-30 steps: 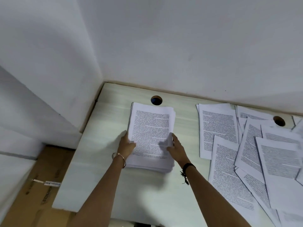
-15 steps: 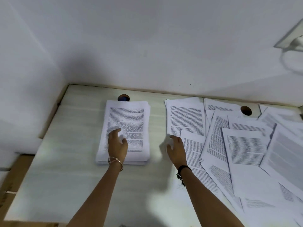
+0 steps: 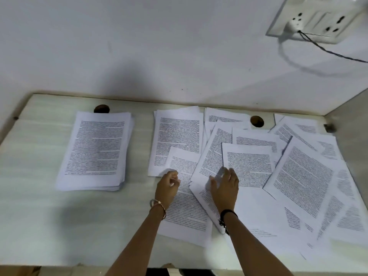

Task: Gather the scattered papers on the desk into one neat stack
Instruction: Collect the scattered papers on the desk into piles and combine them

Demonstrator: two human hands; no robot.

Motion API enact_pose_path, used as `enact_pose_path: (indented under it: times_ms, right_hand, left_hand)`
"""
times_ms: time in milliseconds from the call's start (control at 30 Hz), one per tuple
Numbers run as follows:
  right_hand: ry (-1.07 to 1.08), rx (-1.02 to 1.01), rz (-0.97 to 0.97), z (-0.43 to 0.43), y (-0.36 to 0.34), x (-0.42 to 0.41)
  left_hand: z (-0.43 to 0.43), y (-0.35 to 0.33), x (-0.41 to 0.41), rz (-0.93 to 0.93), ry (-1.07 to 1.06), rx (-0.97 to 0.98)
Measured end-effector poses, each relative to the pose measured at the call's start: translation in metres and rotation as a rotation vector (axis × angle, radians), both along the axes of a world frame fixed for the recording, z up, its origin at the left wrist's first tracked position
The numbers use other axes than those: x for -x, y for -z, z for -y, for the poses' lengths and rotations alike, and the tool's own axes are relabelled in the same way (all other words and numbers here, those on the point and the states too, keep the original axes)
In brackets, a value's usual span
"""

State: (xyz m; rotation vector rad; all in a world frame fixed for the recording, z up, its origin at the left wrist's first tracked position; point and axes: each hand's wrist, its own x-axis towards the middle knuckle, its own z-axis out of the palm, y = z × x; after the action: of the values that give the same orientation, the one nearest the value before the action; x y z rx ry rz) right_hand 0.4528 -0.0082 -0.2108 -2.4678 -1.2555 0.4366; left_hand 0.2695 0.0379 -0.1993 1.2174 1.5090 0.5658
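Observation:
A neat stack of printed papers (image 3: pixel 97 148) lies on the left half of the pale desk (image 3: pixel 39 216). Several loose printed sheets (image 3: pixel 298 176) overlap at odd angles across the right half. My left hand (image 3: pixel 167 188) is curled at the left edge of that spread, its fingers pinching the lifted corner of a loose sheet (image 3: pixel 185 212). Just to its right, my right hand (image 3: pixel 225 188) lies flat on the overlapping sheets with its fingers spread, holding nothing. Both hands are well to the right of the stack.
Two round cable holes (image 3: pixel 102 108) (image 3: pixel 256 121) sit along the desk's back edge at the wall. A wall socket (image 3: pixel 316 18) with a plug and dark cord is at the upper right. A side wall bounds the desk on the right.
Both hands left the stack and moved right onto the loose sheets. My left hand now pinches a sheet's corner; the view has shifted right.

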Motion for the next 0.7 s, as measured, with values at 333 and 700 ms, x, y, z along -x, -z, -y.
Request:
enact_pose_path:
  times_ms: [333, 700]
  right_hand:
    - [-0.086, 0.151, 0.127, 0.014, 0.0, -0.067]
    - [0.036, 0.014, -0.067, -0.018, -0.014, -0.115]
  left_hand:
    - [-0.031, 0.004, -0.095, -0.037, 0.149, 0.102]
    - [-0.038, -0.009, -0.128, -0.259, 0.077, -0.028]
